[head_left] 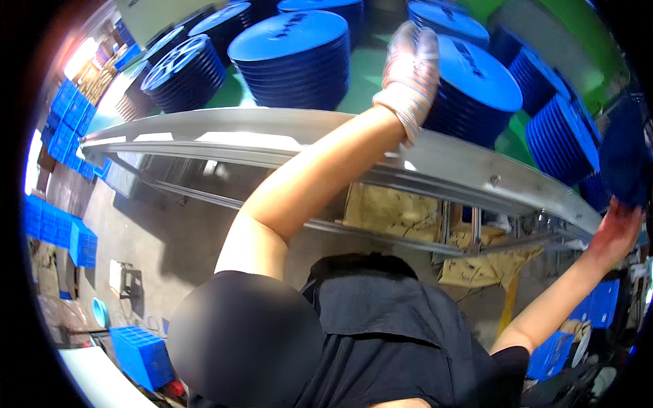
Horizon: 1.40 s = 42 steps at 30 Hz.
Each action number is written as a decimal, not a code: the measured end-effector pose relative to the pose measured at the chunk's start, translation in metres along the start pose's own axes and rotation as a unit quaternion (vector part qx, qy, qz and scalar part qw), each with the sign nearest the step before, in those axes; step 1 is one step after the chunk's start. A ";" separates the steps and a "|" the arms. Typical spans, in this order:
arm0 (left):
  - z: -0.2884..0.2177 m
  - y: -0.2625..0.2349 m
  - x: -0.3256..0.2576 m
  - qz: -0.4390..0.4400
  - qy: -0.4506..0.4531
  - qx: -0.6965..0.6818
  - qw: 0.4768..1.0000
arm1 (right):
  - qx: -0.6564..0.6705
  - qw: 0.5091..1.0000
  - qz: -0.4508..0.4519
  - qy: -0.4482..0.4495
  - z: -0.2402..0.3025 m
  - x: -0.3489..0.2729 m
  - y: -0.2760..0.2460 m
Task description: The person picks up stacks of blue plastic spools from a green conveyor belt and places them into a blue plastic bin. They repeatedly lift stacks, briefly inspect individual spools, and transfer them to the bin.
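My left hand (411, 71), in a light knitted glove with a striped cuff, reaches over the table edge. Its fingers lie flat and stretched out beside a tall stack of round blue reels (469, 75). Whether it touches that stack is hard to tell. At the far right my right hand (617, 234) grips the lower edge of a dark blue disc (624, 153), which looks like a single reel held on edge. Shadow and the picture's rim hide part of this disc.
More blue reel stacks (292, 61) stand along the green table top, some tilted at the right (561, 139). A metal rail (224, 129) borders the table in front of me. Brown sheets (391, 212) lie on the shelf below. Blue crates (143, 353) and a stool (124, 279) stand at left.
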<state>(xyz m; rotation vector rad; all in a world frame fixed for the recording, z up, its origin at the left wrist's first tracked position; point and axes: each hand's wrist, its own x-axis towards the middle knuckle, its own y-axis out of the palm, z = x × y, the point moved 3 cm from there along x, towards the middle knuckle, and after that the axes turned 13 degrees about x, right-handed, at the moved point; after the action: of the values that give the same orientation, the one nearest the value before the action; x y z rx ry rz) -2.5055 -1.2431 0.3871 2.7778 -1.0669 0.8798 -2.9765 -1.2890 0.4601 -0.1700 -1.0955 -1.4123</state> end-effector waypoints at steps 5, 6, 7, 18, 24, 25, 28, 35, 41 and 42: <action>-0.011 -0.022 -0.007 0.024 0.023 -0.146 0.989 | -0.011 0.933 -0.184 0.310 -0.009 -0.203 -0.078; -0.019 -0.014 -0.012 0.048 0.032 -0.224 0.973 | -0.052 0.923 -0.077 0.374 -0.015 -0.237 -0.126; -0.028 -0.011 -0.017 0.033 0.027 -0.184 0.982 | -0.094 0.868 -0.078 0.481 -0.023 -0.267 -0.110; -0.040 -0.045 -0.076 -0.053 0.442 0.237 0.863 | -0.482 0.554 -0.250 0.631 -0.036 -0.553 -0.375; -0.014 -0.062 -0.107 -0.034 0.395 0.443 0.804 | -0.273 0.603 -0.456 0.595 -0.046 -0.583 -0.380; -0.003 -0.066 -0.107 -0.034 0.371 0.445 0.814 | -0.272 0.603 -0.456 0.596 -0.051 -0.579 -0.385; 0.017 -0.077 -0.116 -0.043 0.274 0.449 0.850 | -0.347 0.608 -0.345 0.625 -0.069 -0.537 -0.383; 0.008 -0.074 -0.125 -0.084 0.201 0.316 0.923 | -0.297 0.664 -0.358 0.585 -0.091 -0.485 -0.397; 0.025 -0.110 -0.124 -0.211 0.213 0.356 0.885 | -0.165 0.658 -0.381 0.628 -0.120 -0.545 -0.497; 0.025 -0.108 -0.111 -0.238 0.221 0.370 0.870 | -0.163 0.647 -0.397 0.630 -0.125 -0.566 -0.519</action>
<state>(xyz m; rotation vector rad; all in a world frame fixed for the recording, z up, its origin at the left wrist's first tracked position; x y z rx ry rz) -2.4925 -1.0993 0.3258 2.8484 0.0816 2.0071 -3.2281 -1.1003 -0.2515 1.0567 0.3830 -1.9055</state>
